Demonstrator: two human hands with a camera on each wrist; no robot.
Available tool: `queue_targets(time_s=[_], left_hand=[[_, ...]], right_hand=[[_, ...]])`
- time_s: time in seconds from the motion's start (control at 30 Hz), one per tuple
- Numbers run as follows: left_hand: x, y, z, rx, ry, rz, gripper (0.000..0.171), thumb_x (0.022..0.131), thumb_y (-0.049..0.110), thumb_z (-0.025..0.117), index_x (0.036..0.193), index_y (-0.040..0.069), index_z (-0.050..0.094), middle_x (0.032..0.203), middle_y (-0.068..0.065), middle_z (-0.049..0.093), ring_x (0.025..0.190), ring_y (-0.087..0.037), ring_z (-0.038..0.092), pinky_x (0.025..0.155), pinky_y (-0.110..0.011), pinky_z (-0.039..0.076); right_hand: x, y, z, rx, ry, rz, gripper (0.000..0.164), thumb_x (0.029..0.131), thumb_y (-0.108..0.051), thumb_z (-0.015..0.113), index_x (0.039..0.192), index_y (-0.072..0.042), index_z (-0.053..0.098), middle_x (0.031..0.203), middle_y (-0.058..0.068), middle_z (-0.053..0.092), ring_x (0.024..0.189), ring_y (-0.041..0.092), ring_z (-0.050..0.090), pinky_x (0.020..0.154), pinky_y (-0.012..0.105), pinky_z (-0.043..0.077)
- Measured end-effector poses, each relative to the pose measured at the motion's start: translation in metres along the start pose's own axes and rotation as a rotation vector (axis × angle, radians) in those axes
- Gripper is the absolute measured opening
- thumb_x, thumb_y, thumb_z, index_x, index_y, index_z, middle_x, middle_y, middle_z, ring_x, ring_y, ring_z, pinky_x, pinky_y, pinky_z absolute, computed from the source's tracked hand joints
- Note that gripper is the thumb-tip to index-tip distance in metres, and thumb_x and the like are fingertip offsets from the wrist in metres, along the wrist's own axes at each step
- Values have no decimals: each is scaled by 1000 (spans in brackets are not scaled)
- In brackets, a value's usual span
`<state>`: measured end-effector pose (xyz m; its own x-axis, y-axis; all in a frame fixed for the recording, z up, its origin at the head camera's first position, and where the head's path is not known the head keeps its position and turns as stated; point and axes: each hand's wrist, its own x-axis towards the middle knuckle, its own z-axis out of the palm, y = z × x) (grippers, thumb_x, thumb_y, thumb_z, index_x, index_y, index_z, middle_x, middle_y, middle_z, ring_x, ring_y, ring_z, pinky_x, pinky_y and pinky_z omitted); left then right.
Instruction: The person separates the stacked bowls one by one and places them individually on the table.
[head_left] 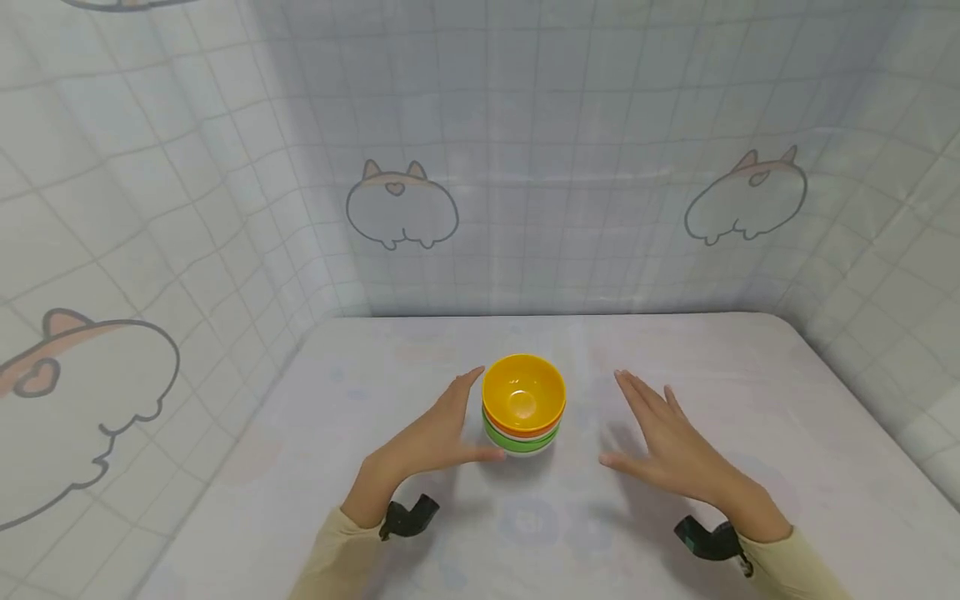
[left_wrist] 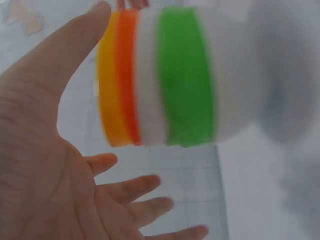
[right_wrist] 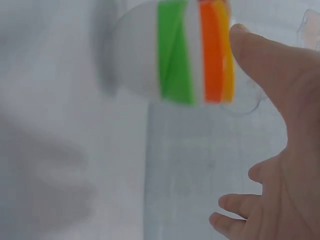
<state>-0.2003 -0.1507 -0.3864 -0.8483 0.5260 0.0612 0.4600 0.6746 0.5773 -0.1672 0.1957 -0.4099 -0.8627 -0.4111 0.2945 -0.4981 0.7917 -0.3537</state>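
A stack of nested bowls stands upright on the table, with a yellow bowl [head_left: 522,392] on top. Under its rim show the edges of an orange bowl [left_wrist: 127,75], a white one, a green bowl [left_wrist: 185,75] and a white bowl [right_wrist: 135,50] at the bottom. My left hand [head_left: 431,429] is spread around the stack's left side, thumb in front and fingers behind; whether it touches cannot be told. Off to the right of the stack, my right hand [head_left: 671,446] is spread with a gap between it and the bowls, palm turned toward them.
The table [head_left: 360,358] has a pale, faintly patterned cover. White grid-patterned curtains [head_left: 570,167] with animal drawings surround it at the back and both sides. A black strap mount [head_left: 408,517] sits on the left wrist and another [head_left: 708,540] on the right.
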Motion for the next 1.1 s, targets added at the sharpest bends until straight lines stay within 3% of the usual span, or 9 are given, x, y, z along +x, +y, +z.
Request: queue_targets(time_s=[0.17, 0.27, 0.4, 0.57, 0.7, 0.87, 1.1], left_hand=[[18, 3, -8, -120, -7, 18, 118, 71, 55, 81, 154, 17, 7, 155, -9, 25, 141, -25, 26, 110, -48, 29], [25, 3, -9, -177, -6, 33, 116, 71, 51, 82, 153, 16, 8, 151, -13, 31, 137, -28, 34, 107, -49, 35], [28, 3, -7, -247, -17, 43, 113, 72, 44, 84, 152, 16, 9, 148, -15, 34, 132, -29, 42, 101, -46, 43], [28, 1, -5, -297, -26, 54, 113, 71, 37, 87, 152, 17, 10, 145, -12, 38, 130, -27, 44, 101, -44, 44], [27, 1, -4, -301, -34, 55, 115, 70, 35, 87, 152, 16, 9, 143, -8, 41, 130, -24, 44, 103, -41, 42], [26, 1, -4, -258, -44, 63, 113, 72, 39, 85, 152, 10, 10, 143, -6, 44, 129, -20, 45, 103, -41, 41], [26, 1, -1, -188, -19, 79, 106, 72, 44, 84, 150, 8, 21, 141, -3, 46, 123, -17, 49, 102, -44, 41]], right_hand=[[28, -21, 1, 39, -26, -30, 111, 78, -70, 63, 154, -6, 13, 158, 11, 19, 142, 29, 24, 114, 56, 2], [41, -30, 4, 77, -31, -62, 111, 78, -66, 67, 154, -3, 16, 158, 11, 20, 142, 28, 26, 114, 57, 4], [51, -37, 9, 138, -37, -73, 111, 77, -61, 71, 154, -4, 16, 157, 12, 21, 141, 28, 28, 113, 59, 8], [61, -42, 16, 197, -64, -30, 115, 74, -68, 69, 154, -4, 17, 157, 11, 23, 140, 29, 29, 114, 56, 12], [67, -44, 22, 268, -88, -13, 115, 73, -67, 71, 152, -1, 19, 155, 14, 27, 139, 32, 30, 111, 54, 23], [71, -46, 28, 320, -89, 31, 115, 73, -64, 74, 153, -2, 19, 149, 13, 36, 130, 30, 43, 99, 55, 42], [71, -50, 29, 342, -66, 58, 115, 72, -63, 75, 153, -6, 19, 146, 11, 42, 123, 25, 51, 96, 52, 46]])
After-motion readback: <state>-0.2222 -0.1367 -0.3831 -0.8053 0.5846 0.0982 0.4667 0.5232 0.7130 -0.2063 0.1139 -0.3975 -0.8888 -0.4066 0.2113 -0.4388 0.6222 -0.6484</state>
